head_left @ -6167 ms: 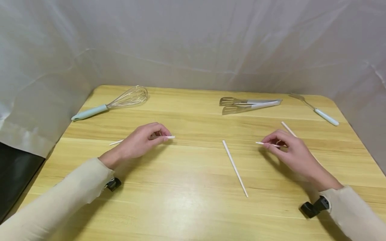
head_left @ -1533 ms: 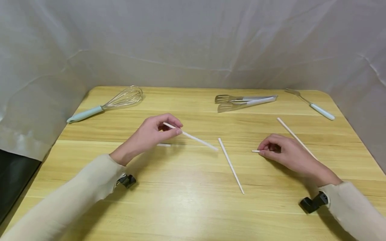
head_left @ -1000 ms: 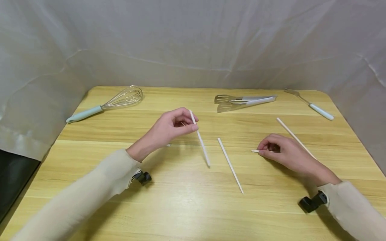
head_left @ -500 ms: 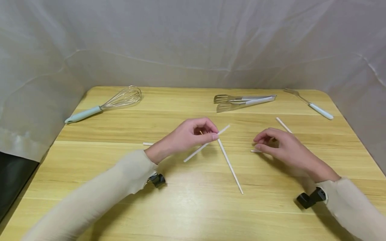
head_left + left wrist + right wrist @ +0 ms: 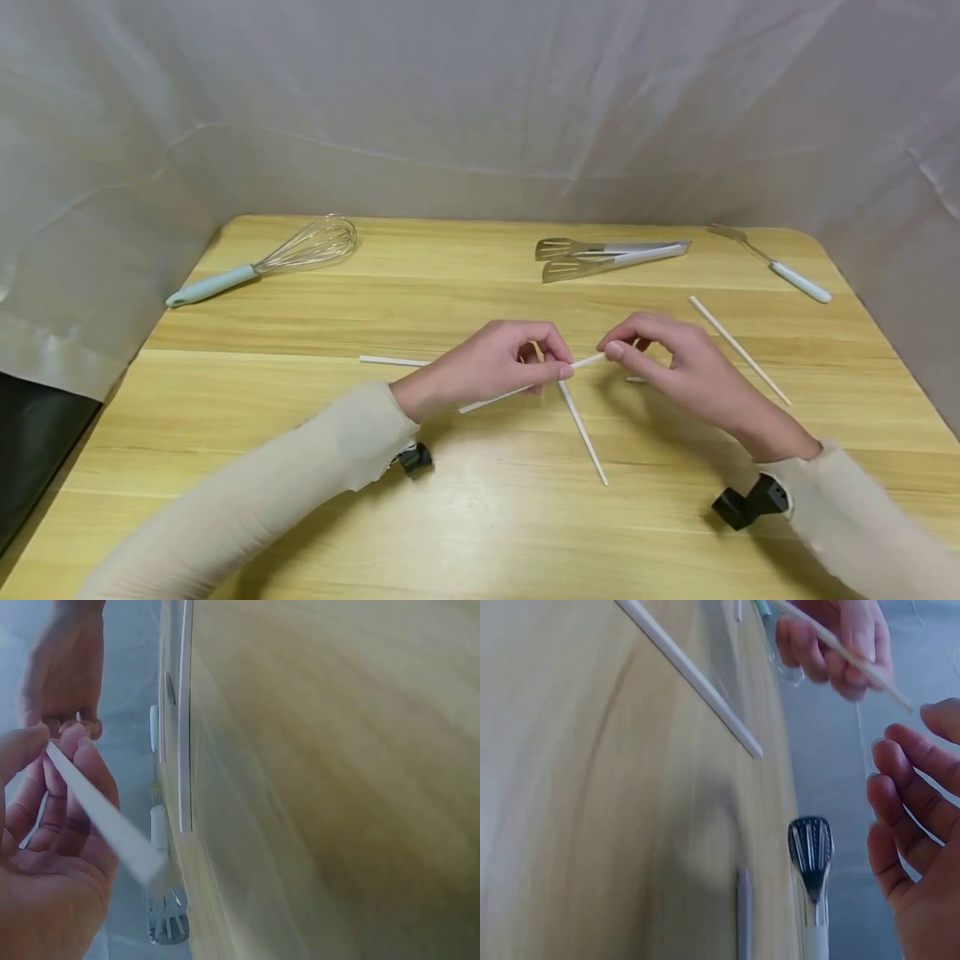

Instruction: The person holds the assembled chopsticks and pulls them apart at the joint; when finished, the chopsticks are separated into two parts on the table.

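My left hand (image 5: 498,360) pinches a white chopstick (image 5: 588,361) between thumb and fingers, with its square end pointing down-left and its thin tip up-right. My right hand (image 5: 678,362) is at that tip, thumb and fingertips parted. In the right wrist view a small gap separates the held chopstick's tip (image 5: 900,699) from the fingers. Under the right hand, another chopstick (image 5: 636,380) lies on the table, mostly hidden. A third chopstick (image 5: 585,437) lies slanted below the left fingers. Another chopstick (image 5: 390,361) lies partly behind the left hand.
One more chopstick (image 5: 741,350) lies slanted beyond the right hand. Along the back of the wooden table (image 5: 465,533) are a whisk (image 5: 262,262) at left, slotted tongs (image 5: 611,257) toward the right, and a fork (image 5: 772,261) with a pale handle at far right.
My left hand has carried its chopstick to the right, turning it on the way. My right hand has let go of its chopstick on the table and moved left to the held one's tip.
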The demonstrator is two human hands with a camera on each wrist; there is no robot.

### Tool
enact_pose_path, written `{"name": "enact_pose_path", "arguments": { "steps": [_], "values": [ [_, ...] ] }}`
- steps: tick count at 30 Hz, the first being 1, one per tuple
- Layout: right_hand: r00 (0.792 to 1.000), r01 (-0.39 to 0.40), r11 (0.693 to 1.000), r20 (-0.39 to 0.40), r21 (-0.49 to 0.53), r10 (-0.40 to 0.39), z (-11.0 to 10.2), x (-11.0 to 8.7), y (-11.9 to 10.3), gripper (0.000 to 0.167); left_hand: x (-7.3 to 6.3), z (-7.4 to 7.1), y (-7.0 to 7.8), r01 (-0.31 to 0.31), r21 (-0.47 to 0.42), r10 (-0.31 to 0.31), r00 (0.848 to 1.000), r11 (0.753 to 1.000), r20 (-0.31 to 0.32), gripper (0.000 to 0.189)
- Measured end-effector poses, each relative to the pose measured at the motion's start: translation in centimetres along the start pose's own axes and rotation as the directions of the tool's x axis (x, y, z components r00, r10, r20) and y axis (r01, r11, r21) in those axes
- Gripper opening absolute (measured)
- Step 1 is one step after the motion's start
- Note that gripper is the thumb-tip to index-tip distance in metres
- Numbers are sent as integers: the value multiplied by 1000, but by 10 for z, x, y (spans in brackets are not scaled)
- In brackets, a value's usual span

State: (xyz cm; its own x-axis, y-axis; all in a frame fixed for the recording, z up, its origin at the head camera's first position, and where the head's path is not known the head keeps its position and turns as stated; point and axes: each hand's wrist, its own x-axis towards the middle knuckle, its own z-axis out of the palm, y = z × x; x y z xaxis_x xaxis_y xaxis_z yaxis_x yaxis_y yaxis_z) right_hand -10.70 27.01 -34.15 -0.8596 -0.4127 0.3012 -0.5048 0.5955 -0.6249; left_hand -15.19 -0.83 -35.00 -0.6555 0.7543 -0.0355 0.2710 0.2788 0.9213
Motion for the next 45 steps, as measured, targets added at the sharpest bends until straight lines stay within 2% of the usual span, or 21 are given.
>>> {"name": "enact_pose_path", "arguments": {
  "steps": [3, 7, 16, 20, 26, 29, 36, 45],
  "values": [
    [998, 57, 998, 7, 15, -57, 7, 2, -3, 14, 1, 2, 0, -1, 30, 0, 1000, 1000, 1, 7],
    [997, 82, 997, 4, 3, -82, 10, 2, -6, 13, 0, 3, 0, -4, 44, 4, 1000, 999, 2, 8],
    [999, 0, 1000, -36, -18, -1, 1, -4, -4, 17, -9, -8, -4, 23, 153, -17, 999, 988, -37, 7],
    [997, -34, 999, -63, -17, 33, -4, -9, 0, 17, -16, -15, -8, 32, 178, -20, 998, 984, -65, 7],
    [996, -64, 998, -61, -9, 63, -8, -14, 4, 14, -24, -24, -11, 31, 203, -10, 995, 979, -104, 7],
    [996, -67, 998, -53, -5, 67, -5, -12, 3, 13, -23, -24, -12, 22, 213, 2, 994, 977, -112, 6],
    [1000, 5, 1000, -10, 12, -5, 12, -3, -5, 16, -20, -18, -10, -14, 239, 40, 994, 971, -105, 8],
    [999, -48, 998, 25, 29, 47, 23, 3, -14, 8, -18, -14, -8, -31, 260, 66, 990, 965, -128, 6]
  ]
}}
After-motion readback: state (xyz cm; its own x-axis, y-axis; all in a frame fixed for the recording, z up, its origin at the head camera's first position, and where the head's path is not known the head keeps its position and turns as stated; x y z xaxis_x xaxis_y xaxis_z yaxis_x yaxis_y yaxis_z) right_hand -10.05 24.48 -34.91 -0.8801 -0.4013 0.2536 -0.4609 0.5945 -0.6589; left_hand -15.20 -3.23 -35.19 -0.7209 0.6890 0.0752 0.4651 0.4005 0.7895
